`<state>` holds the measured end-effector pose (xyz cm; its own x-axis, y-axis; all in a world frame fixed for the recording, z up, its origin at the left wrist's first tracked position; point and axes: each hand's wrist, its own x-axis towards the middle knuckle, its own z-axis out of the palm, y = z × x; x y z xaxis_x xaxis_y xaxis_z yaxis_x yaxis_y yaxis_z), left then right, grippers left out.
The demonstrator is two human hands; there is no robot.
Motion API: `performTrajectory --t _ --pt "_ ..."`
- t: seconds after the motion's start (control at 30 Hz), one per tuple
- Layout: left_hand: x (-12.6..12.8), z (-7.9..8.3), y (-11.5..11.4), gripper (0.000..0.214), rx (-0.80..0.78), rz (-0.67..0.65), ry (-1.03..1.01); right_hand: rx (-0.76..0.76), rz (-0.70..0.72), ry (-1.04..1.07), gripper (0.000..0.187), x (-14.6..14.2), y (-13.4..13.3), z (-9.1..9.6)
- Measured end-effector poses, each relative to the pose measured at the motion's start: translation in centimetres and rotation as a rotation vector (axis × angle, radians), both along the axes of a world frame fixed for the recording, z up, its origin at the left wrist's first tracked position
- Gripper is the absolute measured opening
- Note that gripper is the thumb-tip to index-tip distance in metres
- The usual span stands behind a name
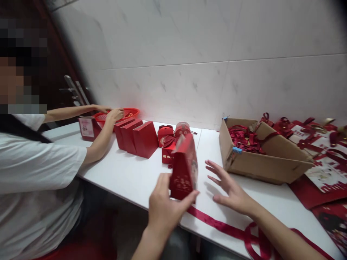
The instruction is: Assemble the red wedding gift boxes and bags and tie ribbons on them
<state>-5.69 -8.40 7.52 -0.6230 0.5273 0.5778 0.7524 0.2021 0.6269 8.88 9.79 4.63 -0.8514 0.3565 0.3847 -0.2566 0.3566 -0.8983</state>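
Note:
My left hand [165, 209] grips a red gift box [184, 169] by its lower edge and holds it upright over the white table [130, 177]. Just right of the box hovers my right hand [230, 189], fingers spread, holding nothing. A dark red ribbon [217, 224] lies along the table's near edge under both hands and loops at my right wrist. Behind the held box stand small red boxes [166, 139] with ribbon.
A cardboard box [267, 162] holding red ribbons sits at the right, with flat red printed sheets [325, 169] beyond it. Three red boxes [137, 137] stand at the left. A co-worker in a white shirt [35, 173] reaches into a red basket [119, 113] by the tiled wall.

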Motion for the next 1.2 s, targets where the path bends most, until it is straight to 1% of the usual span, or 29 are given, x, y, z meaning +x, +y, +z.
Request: performTrajectory --t 0.03,0.07,0.1,0.17,0.2,0.23,0.27,0.3,0.33,0.4,0.43,0.53,0.6,0.7,0.77,0.83,0.9,0.97,1.03,1.1,1.2 --pt "1.3 -0.1 1.1 0.048 -0.002 -0.108 0.034 -0.059 0.060 -0.006 0.096 -0.1 -0.3 -0.2" --pt "2.3 -0.3 2.0 0.045 -0.028 -0.234 0.055 -0.114 0.103 -0.009 0.108 -0.2 -0.4 -0.3" --pt "3.0 -0.3 2.8 0.046 -0.052 -0.350 0.075 -0.162 0.130 -0.013 0.112 -0.3 -0.4 -0.3" --pt "3.5 -0.1 3.8 0.050 -0.100 -0.543 0.110 -0.227 0.133 -0.015 0.102 -0.2 0.0 0.0" --pt "3.3 0.1 4.1 0.051 -0.107 -0.605 0.129 -0.239 0.119 -0.007 0.096 -0.1 0.3 0.3" --pt "3.0 0.4 4.3 0.050 -0.098 -0.636 0.146 -0.241 0.100 0.005 0.090 0.1 0.7 0.6" --pt "2.5 0.7 4.4 0.044 -0.075 -0.634 0.159 -0.237 0.086 0.015 0.084 0.3 1.0 0.9" --pt "1.9 0.9 4.7 0.038 -0.033 -0.596 0.163 -0.231 0.076 0.024 0.080 0.6 1.3 1.2" --pt "1.2 1.2 4.9 0.035 0.020 -0.530 0.148 -0.227 0.068 0.032 0.075 0.8 1.6 1.4" --pt "0.1 1.6 5.7 0.032 0.117 -0.421 0.036 -0.218 0.049 0.039 0.067 1.3 2.1 1.6" --pt "-0.4 1.8 6.2 0.030 0.141 -0.423 -0.075 -0.204 0.035 0.043 0.063 1.5 2.2 1.7" --pt "-1.1 2.4 7.5 0.021 0.105 -0.590 -0.430 -0.133 -0.027 0.049 0.057 1.7 2.6 1.9" --pt "-1.0 2.7 7.9 0.019 0.115 -0.656 -0.524 -0.121 -0.097 0.051 0.059 1.6 2.7 2.0" --pt "-0.5 2.8 8.3 0.019 0.220 -0.672 -0.518 -0.203 -0.223 0.099 0.063 1.2 2.5 1.8" --pt "-0.3 2.8 8.4 0.016 0.229 -0.659 -0.467 -0.271 -0.274 0.187 0.054 0.8 2.3 1.5" --pt "-0.1 2.7 8.5 0.014 0.191 -0.612 -0.382 -0.293 -0.308 0.283 0.047 0.6 2.4 1.3" --pt "0.1 2.6 8.6 0.017 0.197 -0.570 -0.354 -0.282 -0.354 0.349 0.045 0.6 2.5 1.4" --pt "0.3 2.7 8.6 0.017 0.249 -0.535 -0.378 -0.271 -0.400 0.395 0.042 0.8 2.7 1.7" --pt "0.5 2.7 8.6 0.018 0.285 -0.477 -0.404 -0.246 -0.433 0.409 0.033 1.0 2.8 2.1" --pt "0.6 2.7 8.5 0.021 0.293 -0.408 -0.432 -0.195 -0.465 0.377 0.021 1.2 2.8 2.2" --pt "0.9 2.5 8.4 0.021 0.320 -0.378 -0.497 -0.163 -0.481 0.324 0.025 1.1 2.6 1.9"
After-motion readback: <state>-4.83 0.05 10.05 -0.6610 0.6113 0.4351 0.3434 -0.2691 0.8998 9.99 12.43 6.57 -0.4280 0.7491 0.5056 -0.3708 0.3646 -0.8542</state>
